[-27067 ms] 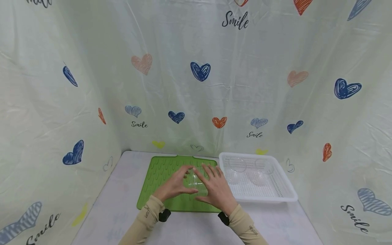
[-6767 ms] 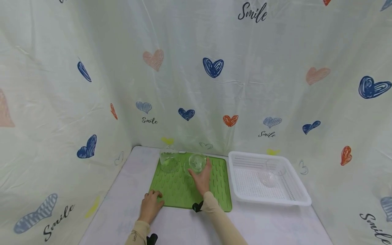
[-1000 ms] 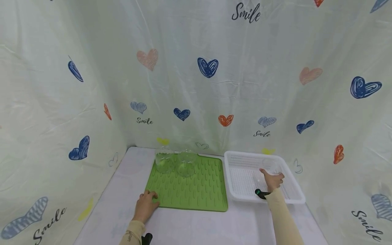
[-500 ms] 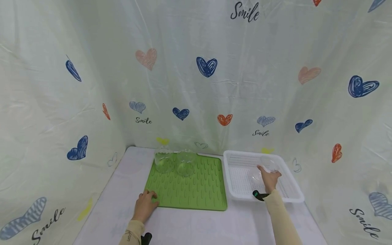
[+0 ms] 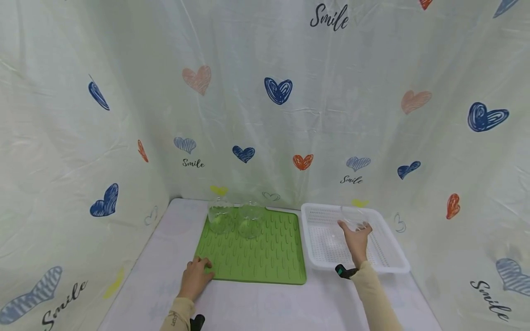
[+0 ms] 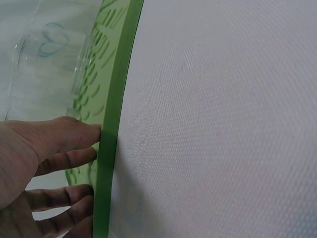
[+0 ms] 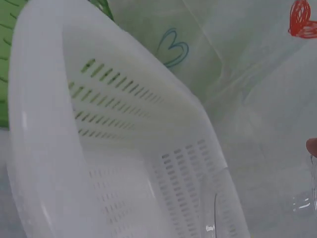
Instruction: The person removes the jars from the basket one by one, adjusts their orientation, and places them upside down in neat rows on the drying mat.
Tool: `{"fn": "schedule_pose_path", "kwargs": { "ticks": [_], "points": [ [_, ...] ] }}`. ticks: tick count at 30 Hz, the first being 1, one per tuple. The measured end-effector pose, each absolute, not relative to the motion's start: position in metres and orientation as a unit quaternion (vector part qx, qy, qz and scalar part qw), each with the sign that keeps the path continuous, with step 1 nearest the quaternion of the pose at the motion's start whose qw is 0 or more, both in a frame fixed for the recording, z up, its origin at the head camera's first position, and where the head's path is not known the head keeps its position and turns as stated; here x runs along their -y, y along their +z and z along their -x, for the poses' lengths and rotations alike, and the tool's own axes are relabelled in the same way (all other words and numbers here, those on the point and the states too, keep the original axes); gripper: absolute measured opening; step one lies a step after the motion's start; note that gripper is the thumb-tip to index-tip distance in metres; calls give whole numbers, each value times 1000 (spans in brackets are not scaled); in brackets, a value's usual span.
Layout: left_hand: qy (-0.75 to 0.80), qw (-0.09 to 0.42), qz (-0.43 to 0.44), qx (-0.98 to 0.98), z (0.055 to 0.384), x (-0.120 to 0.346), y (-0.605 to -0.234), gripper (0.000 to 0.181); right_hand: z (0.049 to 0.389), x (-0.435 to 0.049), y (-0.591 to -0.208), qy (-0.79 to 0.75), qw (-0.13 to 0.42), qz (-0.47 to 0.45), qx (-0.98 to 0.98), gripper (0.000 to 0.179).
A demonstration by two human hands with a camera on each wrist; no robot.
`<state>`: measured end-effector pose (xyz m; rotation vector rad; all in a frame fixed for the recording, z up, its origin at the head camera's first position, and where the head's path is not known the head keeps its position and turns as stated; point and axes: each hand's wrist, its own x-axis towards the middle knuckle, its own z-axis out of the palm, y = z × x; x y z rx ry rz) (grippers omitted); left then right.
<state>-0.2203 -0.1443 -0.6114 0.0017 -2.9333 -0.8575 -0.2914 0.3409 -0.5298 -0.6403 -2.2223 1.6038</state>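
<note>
My right hand (image 5: 357,240) grips a clear glass (image 5: 352,216) above the white perforated basket (image 5: 396,248), thumb on one side and fingers on the other. In the right wrist view only a fingertip (image 7: 312,147) and faint see-through edges of the glass show. My left hand (image 5: 195,278) rests on the front left corner of the green ridged mat (image 5: 261,262). In the left wrist view its loosely bent fingers touch the mat's edge (image 6: 110,134). Two more clear glasses, a left one (image 5: 221,219) and a right one (image 5: 250,223), stand side by side at the mat's back left.
The basket stands right of the mat, a narrow gap between them. Both lie on a white-covered table (image 5: 265,305). A pale curtain (image 5: 232,101) printed with hearts hangs behind and at both sides.
Over the last second my right hand has lifted the glass from the basket's right part and shifted left. Earlier, the right-hand glass was set on the mat. The left hand stays put.
</note>
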Motion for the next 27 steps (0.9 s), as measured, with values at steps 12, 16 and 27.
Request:
{"fn": "schedule_pose_path", "kwargs": {
  "ticks": [12,16,27],
  "points": [
    [-280,35,-8,959,219,143,-609,22,269,-297,-514,512,209,132,823,107],
    [-279,34,-9,960,219,143,-609,21,261,-286,-512,468,229,114,846,107],
    [-277,32,-15,960,222,143,-611,21,252,-259,-505,318,338,-15,886,103]
  ]
}}
